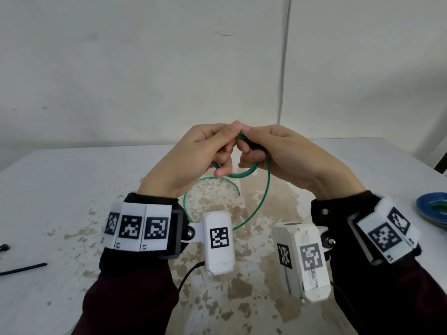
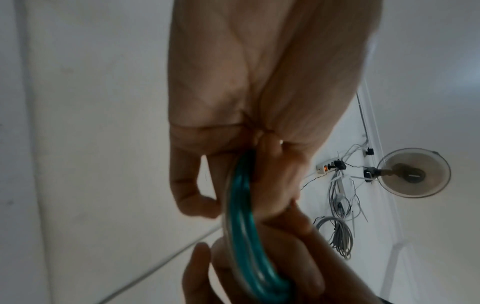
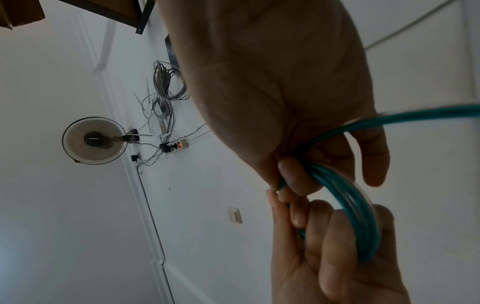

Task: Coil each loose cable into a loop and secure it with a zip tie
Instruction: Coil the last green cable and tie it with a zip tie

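Observation:
A thin green cable (image 1: pixel 242 174) is wound into a small coil held up above the table between both hands. My left hand (image 1: pixel 205 151) pinches the coil's left side and top; in the left wrist view the green cable (image 2: pixel 241 216) runs down between its curled fingers. My right hand (image 1: pixel 271 151) grips the coil's right side, and the green cable (image 3: pixel 358 214) passes under its curled fingers. A loose tail (image 1: pixel 263 201) hangs in a wide arc below the hands, its free end (image 1: pixel 238 193) dangling. Black zip ties (image 1: pixel 24 268) lie at the table's left edge.
The white table (image 1: pixel 72 201) has a worn, brownish patch in the middle. A blue-and-green cable coil (image 1: pixel 435 209) sits at the right edge. A white wall stands behind. The wrist views show a wall fan (image 3: pixel 94 140) and hanging grey cables (image 2: pixel 337 236).

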`<state>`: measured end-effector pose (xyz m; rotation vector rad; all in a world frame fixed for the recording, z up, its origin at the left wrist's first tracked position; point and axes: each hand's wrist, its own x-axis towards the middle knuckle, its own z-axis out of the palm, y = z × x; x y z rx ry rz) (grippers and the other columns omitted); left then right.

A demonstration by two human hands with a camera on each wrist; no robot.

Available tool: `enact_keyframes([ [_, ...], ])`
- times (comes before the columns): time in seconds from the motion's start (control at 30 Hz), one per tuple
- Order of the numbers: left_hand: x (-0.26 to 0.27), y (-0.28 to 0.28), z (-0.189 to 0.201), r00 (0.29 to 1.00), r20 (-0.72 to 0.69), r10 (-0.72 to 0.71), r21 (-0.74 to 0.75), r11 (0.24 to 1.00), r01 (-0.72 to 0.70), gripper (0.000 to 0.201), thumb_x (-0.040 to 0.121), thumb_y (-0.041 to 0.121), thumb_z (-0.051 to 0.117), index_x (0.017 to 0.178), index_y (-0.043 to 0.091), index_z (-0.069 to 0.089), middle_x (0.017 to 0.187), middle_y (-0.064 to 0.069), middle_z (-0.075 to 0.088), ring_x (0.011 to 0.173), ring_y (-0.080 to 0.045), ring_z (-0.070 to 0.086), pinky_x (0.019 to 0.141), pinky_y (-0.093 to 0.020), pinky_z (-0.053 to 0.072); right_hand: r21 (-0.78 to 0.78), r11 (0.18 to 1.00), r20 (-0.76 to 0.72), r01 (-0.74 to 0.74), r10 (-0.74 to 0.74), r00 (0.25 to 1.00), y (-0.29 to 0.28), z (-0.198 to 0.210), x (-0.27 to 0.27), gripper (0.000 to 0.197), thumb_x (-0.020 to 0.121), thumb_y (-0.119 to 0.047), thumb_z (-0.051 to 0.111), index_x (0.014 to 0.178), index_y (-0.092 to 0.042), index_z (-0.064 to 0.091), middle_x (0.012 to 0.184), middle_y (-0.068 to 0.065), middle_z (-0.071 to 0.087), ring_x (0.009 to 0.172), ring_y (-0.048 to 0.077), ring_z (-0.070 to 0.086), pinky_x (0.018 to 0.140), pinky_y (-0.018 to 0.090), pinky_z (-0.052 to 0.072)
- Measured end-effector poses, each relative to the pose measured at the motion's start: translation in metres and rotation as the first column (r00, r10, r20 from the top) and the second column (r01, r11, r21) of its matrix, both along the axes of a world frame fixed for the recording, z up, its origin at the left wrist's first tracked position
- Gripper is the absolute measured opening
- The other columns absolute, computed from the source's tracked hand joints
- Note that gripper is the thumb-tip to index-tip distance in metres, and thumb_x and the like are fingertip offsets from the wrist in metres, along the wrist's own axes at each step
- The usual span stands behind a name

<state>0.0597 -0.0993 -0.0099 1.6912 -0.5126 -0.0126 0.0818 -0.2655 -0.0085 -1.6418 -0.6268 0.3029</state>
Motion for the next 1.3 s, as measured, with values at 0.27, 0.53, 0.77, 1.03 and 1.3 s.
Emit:
enact_keyframes([
  [0.27,0.007,-0.008,-0.003,0.983,0.058,0.173,-0.205,0.966,-0.157,0.037,0.103,0.024,0.037,0.068,0.012,0.037,0.051,0.006,0.023,0.043,-0.011,0.019,0.046,-0.02,0.021,0.139,0.989,-0.051,0.047,-0.04,0.998,0.005,0.0,0.001,0.039,0.104,-0.025,0.03,0.08,-0.01,0.056,0.057,-0.003,0.053,0.065,0.013,0.054,0.076,0.024,0.051],
  [0.53,0.0,0.001,0.001,0.999,-0.052,-0.004,-0.042,0.999,0.002,0.037,0.1,0.027,0.037,0.074,0.003,0.047,0.053,0.003,0.021,0.043,-0.012,0.027,0.066,-0.035,0.028,0.041,0.999,-0.012,0.003,-0.002,1.0,0.006,0.001,-0.002,0.038,0.104,-0.025,0.032,0.072,-0.012,0.046,0.047,-0.01,0.03,0.052,0.012,0.041,0.07,0.026,0.039],
  [0.77,0.01,-0.014,-0.002,0.984,-0.009,0.176,-0.347,0.923,-0.168,0.038,0.104,0.026,0.032,0.069,0.013,0.038,0.052,0.006,0.022,0.045,-0.01,0.02,0.049,-0.017,0.028,0.189,0.98,-0.099,0.062,-0.043,0.994,0.0,0.009,-0.004,0.036,0.104,-0.021,0.03,0.086,-0.01,0.059,0.061,-0.001,0.052,0.07,0.015,0.056,0.084,0.035,0.053],
  [1.03,-0.001,0.003,0.005,0.998,0.034,0.052,-0.078,0.996,-0.05,0.036,0.1,0.028,0.036,0.069,0.01,0.041,0.054,-0.001,0.026,0.045,-0.011,0.021,0.051,-0.023,0.021,0.125,0.992,0.016,0.007,-0.009,1.0,0.005,0.005,-0.003,0.034,0.104,-0.02,0.032,0.08,-0.01,0.054,0.054,-0.006,0.036,0.063,0.015,0.048,0.075,0.023,0.046],
  [1.3,-0.002,-0.001,0.005,0.993,-0.109,-0.042,-0.127,0.991,0.028,0.042,0.1,0.032,0.035,0.063,0.012,0.04,0.046,0.005,0.024,0.042,-0.013,0.022,0.049,-0.022,0.025,0.106,0.994,-0.01,0.003,-0.002,1.0,0.006,0.004,-0.005,0.038,0.104,-0.025,0.033,0.071,-0.013,0.047,0.053,-0.005,0.025,0.051,0.013,0.033,0.066,0.024,0.047],
])
